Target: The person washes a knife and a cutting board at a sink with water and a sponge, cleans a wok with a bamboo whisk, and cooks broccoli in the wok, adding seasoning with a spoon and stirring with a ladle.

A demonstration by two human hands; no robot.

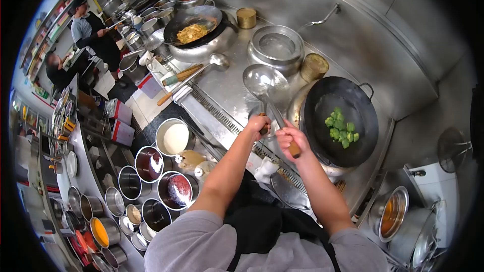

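Grips a strainer (258, 78) in the left hand (258, 125), aimed at twelve o'clock. Clasps a wooden-handled tool (277, 115) in the right hand (291, 138), perhaps a ladle, with its head hard to make out. Has broccoli (344, 130) in a black wok (358, 103) at three o'clock, yellow food (192, 33) in a second wok (202, 15) at eleven.

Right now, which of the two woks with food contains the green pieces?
The wok nearer the right hand: green pieces lie in it, while the farther wok holds yellowish food.
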